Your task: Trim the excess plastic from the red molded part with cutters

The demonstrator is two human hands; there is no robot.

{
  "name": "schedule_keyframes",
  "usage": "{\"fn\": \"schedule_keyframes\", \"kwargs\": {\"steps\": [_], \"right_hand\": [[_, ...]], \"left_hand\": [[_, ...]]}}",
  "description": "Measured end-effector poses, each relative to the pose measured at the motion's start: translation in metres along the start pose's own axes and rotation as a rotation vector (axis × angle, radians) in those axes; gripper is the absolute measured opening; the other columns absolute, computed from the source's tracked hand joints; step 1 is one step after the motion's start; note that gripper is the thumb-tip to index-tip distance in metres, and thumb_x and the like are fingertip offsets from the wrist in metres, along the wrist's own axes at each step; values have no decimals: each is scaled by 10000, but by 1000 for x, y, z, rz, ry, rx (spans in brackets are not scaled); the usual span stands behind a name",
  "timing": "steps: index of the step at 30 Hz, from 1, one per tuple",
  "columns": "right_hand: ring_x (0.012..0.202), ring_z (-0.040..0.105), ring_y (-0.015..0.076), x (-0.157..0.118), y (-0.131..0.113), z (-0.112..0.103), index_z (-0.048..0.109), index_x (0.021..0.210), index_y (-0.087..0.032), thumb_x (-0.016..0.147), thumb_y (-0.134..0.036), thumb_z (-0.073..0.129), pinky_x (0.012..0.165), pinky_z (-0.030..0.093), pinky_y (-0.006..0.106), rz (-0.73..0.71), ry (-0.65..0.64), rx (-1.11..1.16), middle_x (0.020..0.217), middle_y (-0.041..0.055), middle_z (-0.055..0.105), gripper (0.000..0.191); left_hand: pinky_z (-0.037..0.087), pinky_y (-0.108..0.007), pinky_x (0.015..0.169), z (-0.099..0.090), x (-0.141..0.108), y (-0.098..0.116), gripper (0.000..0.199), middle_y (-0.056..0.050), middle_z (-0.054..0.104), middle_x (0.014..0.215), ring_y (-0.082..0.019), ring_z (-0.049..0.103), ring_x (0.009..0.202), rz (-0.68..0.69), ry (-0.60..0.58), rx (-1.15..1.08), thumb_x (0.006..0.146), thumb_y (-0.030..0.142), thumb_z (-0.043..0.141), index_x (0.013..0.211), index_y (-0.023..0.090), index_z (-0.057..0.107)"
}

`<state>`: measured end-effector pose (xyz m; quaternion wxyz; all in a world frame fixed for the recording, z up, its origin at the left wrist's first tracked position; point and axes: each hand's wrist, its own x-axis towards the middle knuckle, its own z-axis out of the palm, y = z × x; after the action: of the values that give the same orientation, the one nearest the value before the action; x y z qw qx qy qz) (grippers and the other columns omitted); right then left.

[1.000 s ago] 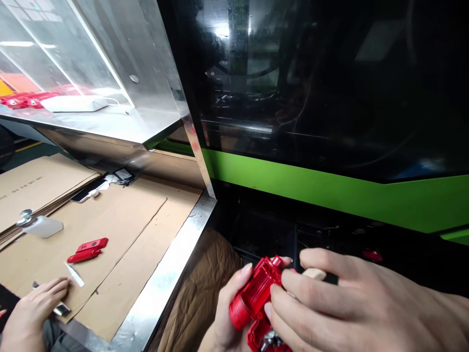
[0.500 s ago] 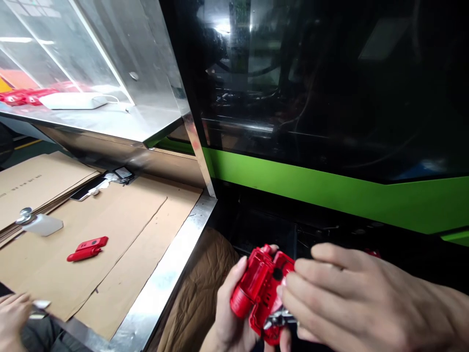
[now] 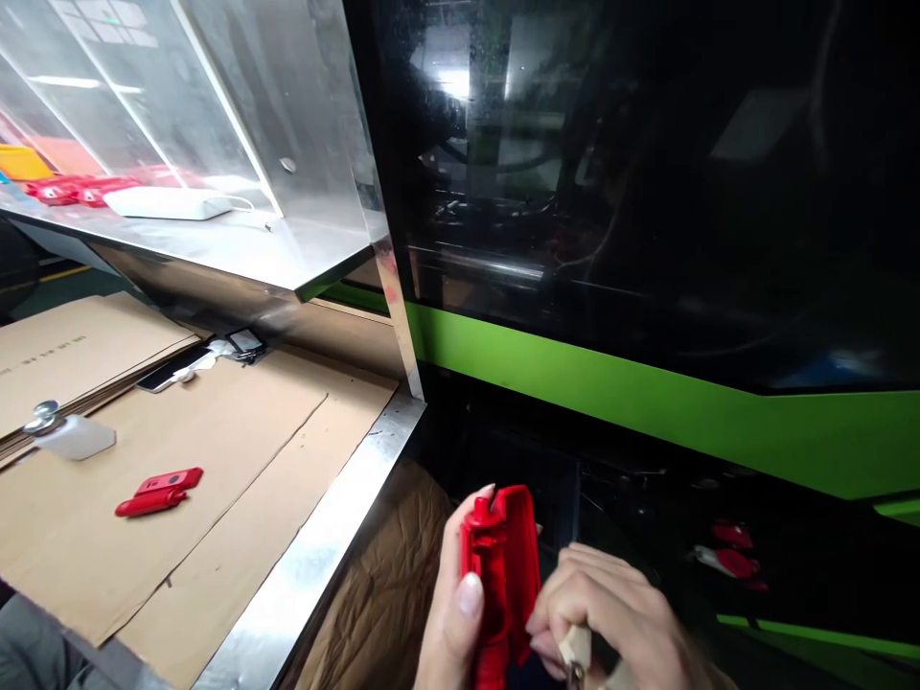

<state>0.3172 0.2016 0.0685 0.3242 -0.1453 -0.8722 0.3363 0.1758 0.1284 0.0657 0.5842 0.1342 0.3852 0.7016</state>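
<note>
My left hand is wrapped around a red plastic housing, which stands upright with its hollow inner side facing me. My thumb presses along its left edge. My right hand is curled around pliers with pale cream handles, close to the housing's lower right edge. Their metal jaws are hidden from this angle. On the cardboard to the left lies a pair of joined red plastic pieces.
A white bottle with metal cap and a phone lie on the cardboard-covered bench. The bench's metal edge runs left of my hands. Red parts are low at right, below a green-and-black machine. Another person's trouser leg shows lower left.
The red housing has been turned upright in my left hand. My right hand has drawn down and back, and the pliers' jaws no longer show. The other person's hand has left view.
</note>
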Motion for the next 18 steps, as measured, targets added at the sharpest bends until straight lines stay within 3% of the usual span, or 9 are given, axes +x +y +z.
{"fn": "schedule_keyframes", "kwargs": {"steps": [3,7,9,11,13,15,18], "right_hand": [[685,521,116,0,4,0,434,882,-196,928,-79,464,651,370,295,-15,-22,-46,834,-15,619,130],[659,511,113,-2,7,2,435,874,-194,904,-39,514,639,359,294,-35,-9,-64,827,-17,638,177],[675,514,113,-3,7,3,437,872,-202,897,-41,509,650,367,284,9,-18,-1,818,-30,633,178],[702,530,112,-5,6,3,441,870,-213,876,-52,494,665,384,265,90,-26,87,808,-47,616,169],[706,533,113,-6,5,7,438,860,-220,853,-71,462,657,390,250,172,-6,91,782,-49,573,151],[669,505,117,-7,4,14,410,838,-216,855,-73,403,629,378,252,178,53,-21,738,-41,512,145],[638,484,124,-10,8,25,389,813,-209,867,-51,338,616,385,260,156,153,-194,704,-27,469,176]], "left_hand": [[469,-462,975,-5,4,-4,777,-137,652,1261,-375,539,1262,-33,-7,75,799,641,625,1400,193,421],[392,-527,1039,-7,7,-6,734,-142,613,1329,-368,558,1228,-41,23,85,860,634,515,1434,208,348],[428,-478,981,-8,8,-6,724,-141,612,1322,-345,584,1184,-18,9,103,873,632,500,1434,205,339],[471,-385,803,-9,9,-6,705,-140,633,1258,-312,623,1093,-17,-40,120,881,638,500,1420,206,358],[437,-314,677,-10,12,-7,649,-118,651,1185,-232,635,915,-25,-87,124,892,628,522,1383,217,413],[408,-286,649,-10,15,-9,580,-89,641,1190,-141,558,746,-16,-113,116,901,600,545,1336,223,477],[408,-274,693,-9,15,-17,536,-51,589,1297,-99,493,723,11,-100,106,911,569,559,1331,237,522]]}}
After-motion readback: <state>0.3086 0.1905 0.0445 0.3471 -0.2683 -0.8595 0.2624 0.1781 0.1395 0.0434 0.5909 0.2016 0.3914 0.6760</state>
